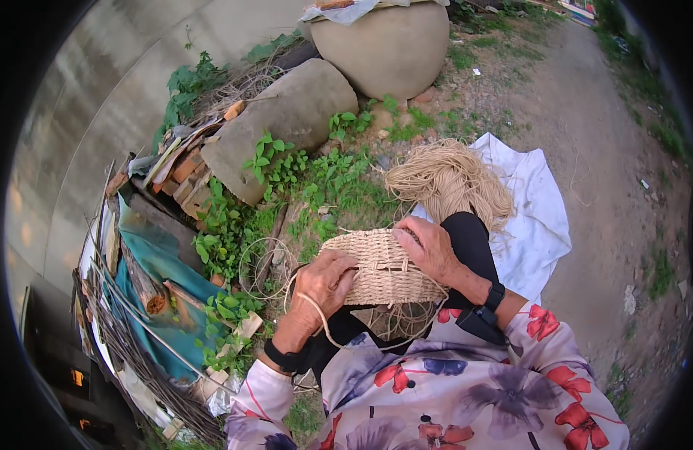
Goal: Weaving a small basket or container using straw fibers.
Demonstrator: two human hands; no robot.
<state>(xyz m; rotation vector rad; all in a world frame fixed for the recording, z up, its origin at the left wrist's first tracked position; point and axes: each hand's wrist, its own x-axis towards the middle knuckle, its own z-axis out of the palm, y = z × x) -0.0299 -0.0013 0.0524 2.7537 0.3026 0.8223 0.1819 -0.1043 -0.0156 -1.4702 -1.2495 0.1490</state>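
Observation:
A straw-coloured woven piece (387, 286), boxy and made of tight cord rows, rests over my lap with a slit-like seam across its middle. My left hand (321, 289) is closed on its left edge, thumb and fingers bent at the weave. Around that wrist loops a strand of pale cord (316, 309), which runs down below the piece and across toward its right side. At the upper right edge, my right hand (430, 249) grips the rim with bent fingers; some fingertips are hidden behind it. Loose cord loops (395, 321) hang under the piece.
A big bundle of tan cord (455, 184) lies on a white cloth (537, 202) beyond my right knee. Ahead stand a concrete cylinder (286, 124) and a large round clay vessel (387, 49). Sticks, bricks and a teal sheet (148, 292) are piled at left; a dirt path (586, 142) runs right.

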